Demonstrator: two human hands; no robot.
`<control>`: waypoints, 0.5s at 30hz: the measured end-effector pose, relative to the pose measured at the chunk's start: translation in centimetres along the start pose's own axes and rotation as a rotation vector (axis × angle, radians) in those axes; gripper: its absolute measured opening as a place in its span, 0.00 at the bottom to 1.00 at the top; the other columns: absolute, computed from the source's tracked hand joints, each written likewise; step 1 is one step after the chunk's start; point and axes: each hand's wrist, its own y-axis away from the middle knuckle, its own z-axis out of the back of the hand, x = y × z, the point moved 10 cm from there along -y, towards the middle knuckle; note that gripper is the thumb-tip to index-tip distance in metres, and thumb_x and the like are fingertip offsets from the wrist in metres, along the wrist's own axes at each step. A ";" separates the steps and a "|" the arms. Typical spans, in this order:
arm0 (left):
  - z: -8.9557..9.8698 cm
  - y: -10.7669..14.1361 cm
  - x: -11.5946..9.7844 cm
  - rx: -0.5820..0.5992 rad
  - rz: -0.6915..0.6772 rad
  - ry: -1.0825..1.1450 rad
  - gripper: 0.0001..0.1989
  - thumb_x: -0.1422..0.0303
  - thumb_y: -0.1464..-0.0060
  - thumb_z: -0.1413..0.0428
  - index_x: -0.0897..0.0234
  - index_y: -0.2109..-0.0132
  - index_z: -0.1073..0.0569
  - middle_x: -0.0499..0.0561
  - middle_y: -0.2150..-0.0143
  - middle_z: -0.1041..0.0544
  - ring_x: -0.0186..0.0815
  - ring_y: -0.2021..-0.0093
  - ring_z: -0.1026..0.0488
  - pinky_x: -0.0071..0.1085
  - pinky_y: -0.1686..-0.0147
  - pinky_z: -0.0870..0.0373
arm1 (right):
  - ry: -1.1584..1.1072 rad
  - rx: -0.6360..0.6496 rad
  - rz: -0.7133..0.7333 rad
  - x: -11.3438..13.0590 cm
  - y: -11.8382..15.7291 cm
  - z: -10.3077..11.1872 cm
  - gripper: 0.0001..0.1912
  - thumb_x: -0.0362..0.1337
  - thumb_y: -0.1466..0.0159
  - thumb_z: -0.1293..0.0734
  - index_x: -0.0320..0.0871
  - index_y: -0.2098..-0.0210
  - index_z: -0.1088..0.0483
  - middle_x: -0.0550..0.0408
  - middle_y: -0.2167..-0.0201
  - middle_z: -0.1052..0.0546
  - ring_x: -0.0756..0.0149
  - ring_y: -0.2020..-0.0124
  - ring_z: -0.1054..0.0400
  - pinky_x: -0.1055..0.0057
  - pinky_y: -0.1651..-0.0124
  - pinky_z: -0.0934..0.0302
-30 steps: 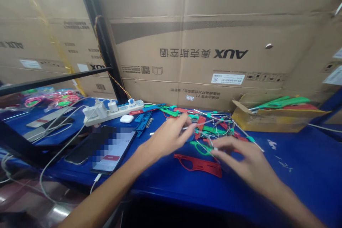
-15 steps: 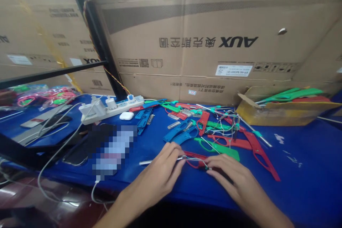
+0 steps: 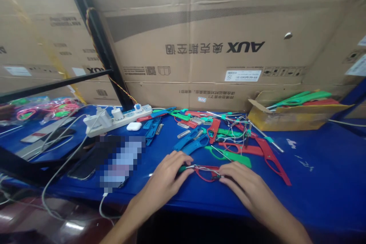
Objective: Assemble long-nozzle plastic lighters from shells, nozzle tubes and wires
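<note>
Between thumb and fingers, my left hand pinches a metal lighter tube with a dark green collar. Thin pale wires run from the tube's end across to my right hand. That hand is closed on a small dark part at the wires' other end, mostly hidden by the fingers. Under the wires lies a red plastic lighter shell, partly covered by my right fingers. Just beyond my hands is a green lighter shell with a thin metal rod across it.
Blue shells, red shells and clear small tanks lie scattered behind my hands. A cardboard box of lighter parts stands at the back right. Left are a power strip, a phone and a white charging cable.
The view has shifted slightly. My left hand has turned the tube, so its green collar now shows and less metal sticks out on the left. Both hands keep their grip.
</note>
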 end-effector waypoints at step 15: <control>-0.2 -0.2 -0.1 0.032 0.020 -0.043 0.06 0.62 0.32 0.45 0.57 0.52 0.26 0.48 0.54 0.22 0.40 0.53 0.26 0.41 0.46 0.33 | -0.031 0.059 -0.080 -0.8 0.4 -0.7 0.09 0.38 0.26 0.40 0.49 0.53 0.28 0.53 0.55 0.22 0.59 0.54 0.26 0.59 0.49 0.28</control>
